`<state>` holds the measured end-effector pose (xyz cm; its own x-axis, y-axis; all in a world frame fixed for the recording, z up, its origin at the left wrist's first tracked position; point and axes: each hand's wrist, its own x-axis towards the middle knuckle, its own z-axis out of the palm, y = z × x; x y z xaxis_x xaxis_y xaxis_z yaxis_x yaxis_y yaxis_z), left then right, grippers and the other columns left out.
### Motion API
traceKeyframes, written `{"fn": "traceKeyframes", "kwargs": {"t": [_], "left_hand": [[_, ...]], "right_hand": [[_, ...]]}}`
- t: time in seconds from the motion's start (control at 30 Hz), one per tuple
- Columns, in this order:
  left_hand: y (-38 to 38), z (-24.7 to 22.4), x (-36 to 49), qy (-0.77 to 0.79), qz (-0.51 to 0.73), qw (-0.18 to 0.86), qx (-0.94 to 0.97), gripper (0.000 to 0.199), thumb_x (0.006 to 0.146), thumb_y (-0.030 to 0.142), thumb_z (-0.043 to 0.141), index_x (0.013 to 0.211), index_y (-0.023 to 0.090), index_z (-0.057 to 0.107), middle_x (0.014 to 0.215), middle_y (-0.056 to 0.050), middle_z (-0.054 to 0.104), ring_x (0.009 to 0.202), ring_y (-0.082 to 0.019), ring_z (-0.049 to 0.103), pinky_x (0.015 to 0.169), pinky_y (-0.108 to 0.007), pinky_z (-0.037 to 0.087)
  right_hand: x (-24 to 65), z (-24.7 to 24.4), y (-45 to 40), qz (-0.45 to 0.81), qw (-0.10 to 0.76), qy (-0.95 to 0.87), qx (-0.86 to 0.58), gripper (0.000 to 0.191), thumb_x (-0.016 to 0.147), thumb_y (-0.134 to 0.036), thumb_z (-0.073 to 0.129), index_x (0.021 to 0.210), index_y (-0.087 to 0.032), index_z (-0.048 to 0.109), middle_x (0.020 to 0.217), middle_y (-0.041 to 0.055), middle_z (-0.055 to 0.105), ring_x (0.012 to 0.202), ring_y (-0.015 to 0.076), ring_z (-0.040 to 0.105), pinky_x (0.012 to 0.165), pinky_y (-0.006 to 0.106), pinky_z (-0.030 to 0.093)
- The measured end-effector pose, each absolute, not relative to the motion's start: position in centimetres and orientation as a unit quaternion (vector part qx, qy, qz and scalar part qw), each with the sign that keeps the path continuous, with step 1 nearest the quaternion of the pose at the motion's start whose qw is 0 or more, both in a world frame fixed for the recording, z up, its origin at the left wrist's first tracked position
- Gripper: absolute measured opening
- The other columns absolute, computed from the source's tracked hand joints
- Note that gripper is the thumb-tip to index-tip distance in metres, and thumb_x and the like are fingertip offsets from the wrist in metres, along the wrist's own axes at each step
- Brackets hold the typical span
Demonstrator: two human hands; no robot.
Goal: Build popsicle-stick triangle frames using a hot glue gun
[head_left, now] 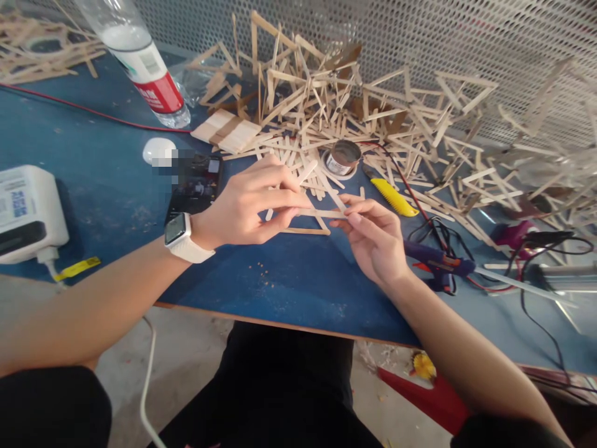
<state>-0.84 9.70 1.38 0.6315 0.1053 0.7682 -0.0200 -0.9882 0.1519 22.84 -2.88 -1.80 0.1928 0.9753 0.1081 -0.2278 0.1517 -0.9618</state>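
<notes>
Between my hands are flat wooden craft sticks [321,213] joined at an angle, raised over the blue table. My left hand [254,202], with a white watch on its wrist, pinches the left end of the near stick between thumb and fingers. At the other end, the thumb and fingers of my right hand [375,239] close on the corner where two sticks meet. Just beneath them, more sticks [305,231] lie on the table, partly hidden by my hands. Loose craft sticks [291,152] are spread behind my fingers.
A tangled heap of stick shapes [303,81] leans against the perforated metal screen [410,31]. Around me are a bottle [153,81], phone [198,183], stick bundle [226,130], small tin [344,157], yellow cutter [394,196], glue gun [438,261] with cables, and white box [30,214].
</notes>
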Motion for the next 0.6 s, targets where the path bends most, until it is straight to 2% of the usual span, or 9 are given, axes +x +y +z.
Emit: {"fn": "traceKeyframes", "kwargs": {"t": [0.1, 0.27, 0.4, 0.6], "left_hand": [[9.5, 1.4, -0.8, 0.017, 0.414, 0.060, 0.908, 0.019, 0.101, 0.013, 0.065, 0.111, 0.023, 0.078, 0.098, -0.004, 0.077, 0.090, -0.019, 0.070, 0.087, -0.040, 0.062], [9.0, 1.5, -0.9, 0.014, 0.385, 0.000, 0.923, 0.021, 0.100, 0.014, 0.068, 0.115, 0.024, 0.077, 0.101, -0.004, 0.078, 0.096, -0.021, 0.070, 0.089, -0.040, 0.062], [8.4, 1.6, -0.9, 0.017, 0.377, -0.025, 0.926, 0.023, 0.096, 0.015, 0.069, 0.117, 0.022, 0.077, 0.103, -0.005, 0.079, 0.097, -0.022, 0.070, 0.086, -0.040, 0.060], [7.3, 1.5, -0.4, 0.054, 0.347, -0.069, 0.934, 0.030, 0.097, 0.019, 0.068, 0.126, 0.021, 0.075, 0.113, -0.007, 0.080, 0.109, -0.027, 0.073, 0.089, -0.044, 0.059]], "right_hand": [[22.8, -1.8, -2.7, 0.480, 0.642, -0.407, -0.438, 0.011, 0.086, -0.036, 0.092, 0.089, -0.030, 0.083, 0.120, 0.0008, 0.079, 0.095, 0.0147, 0.075, 0.091, 0.032, 0.070], [22.9, -1.8, -2.5, 0.468, 0.641, -0.407, -0.452, 0.016, 0.085, -0.040, 0.092, 0.089, -0.029, 0.081, 0.120, 0.0011, 0.080, 0.093, 0.0168, 0.077, 0.091, 0.038, 0.071], [22.9, -1.8, -2.5, 0.472, 0.642, -0.397, -0.455, 0.017, 0.085, -0.039, 0.093, 0.090, -0.028, 0.082, 0.121, 0.0014, 0.080, 0.090, 0.0162, 0.078, 0.090, 0.037, 0.071], [22.8, -1.6, -2.5, 0.473, 0.647, -0.391, -0.452, 0.015, 0.083, -0.039, 0.095, 0.089, -0.030, 0.084, 0.120, 0.0007, 0.081, 0.091, 0.0162, 0.078, 0.089, 0.036, 0.070]]}}
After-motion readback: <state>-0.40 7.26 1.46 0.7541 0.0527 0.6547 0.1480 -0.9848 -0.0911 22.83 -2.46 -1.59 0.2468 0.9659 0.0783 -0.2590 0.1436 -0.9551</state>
